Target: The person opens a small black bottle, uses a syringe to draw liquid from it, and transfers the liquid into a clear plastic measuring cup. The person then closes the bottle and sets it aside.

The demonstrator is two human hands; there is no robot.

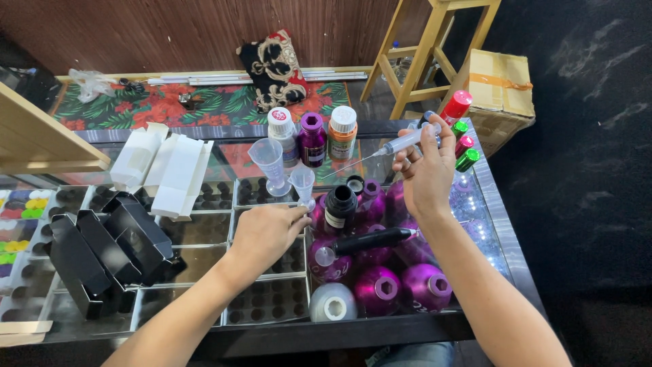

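Both hands at work over a glass tabletop (217, 234) crowded with bottles.

I see the right hand (428, 173) raised and closed around a clear syringe (407, 141), its needle pointing away toward the left hand's side. The left hand (266, 234) rests low, fingers curled; it pinches the foot of a small clear measuring cup (303, 185). Just beside that cup, on the far side, stands a taller clear beaker (269, 163). Between the hands stands a black bottle (338, 209) with a pale label band, open at the neck, among purple bottles (377, 289). Beyond the hands stand three labelled bottles: white (282, 134), purple (312, 139) and orange with a white cap (342, 131). Outward of the left hand lie flat white cartons (163, 166) and folded black boxes (102, 248). Beyond the right hand sits a taped brown carton (499, 85).
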